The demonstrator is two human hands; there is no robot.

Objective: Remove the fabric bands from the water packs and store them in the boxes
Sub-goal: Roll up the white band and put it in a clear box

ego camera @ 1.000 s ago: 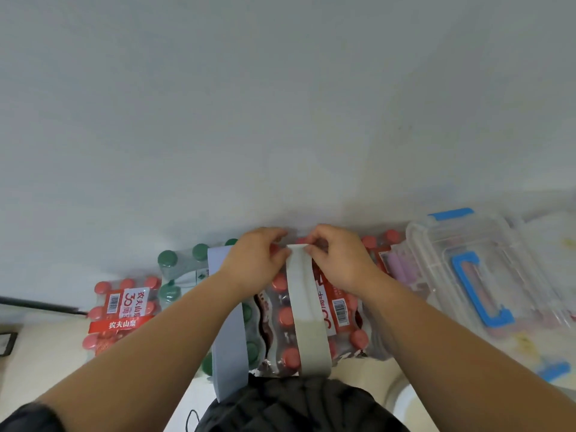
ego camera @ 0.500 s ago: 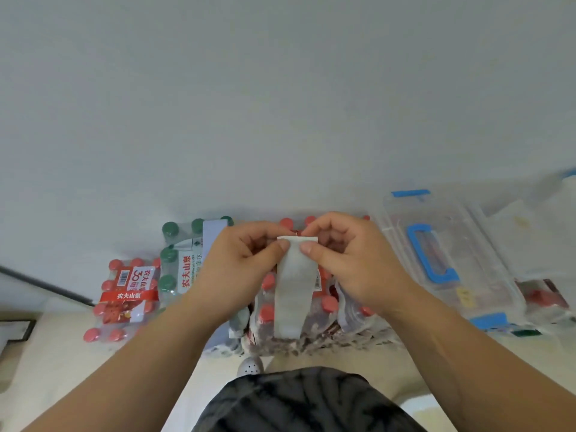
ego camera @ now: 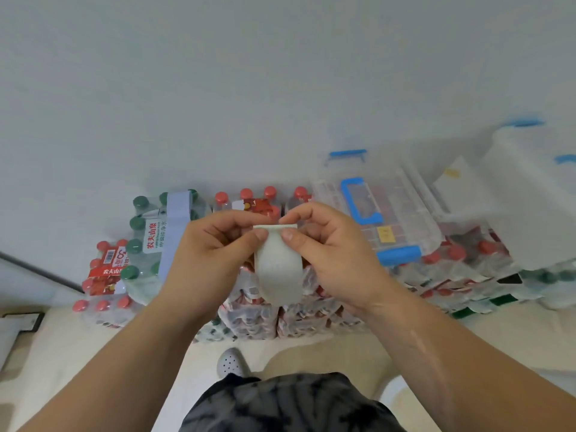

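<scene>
the pale green fabric band (ego camera: pixel 278 269) is now off the red-capped water pack (ego camera: pixel 249 207) and doubled into a short loop. the left hand (ego camera: pixel 215 247) and right hand (ego camera: pixel 327 244) pinch its top edge. next: store it in the clear box (ego camera: pixel 383 210).

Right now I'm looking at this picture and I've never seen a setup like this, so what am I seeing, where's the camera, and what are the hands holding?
No machine: a person wears one camera on the head, looking down at their bare hands. The left hand and right hand pinch the top of a pale fabric band with their fingers; it hangs between them. Below stand water packs, red-capped and green-capped; the green-capped pack has another band round it. At right lies a clear blue-handled box.
</scene>
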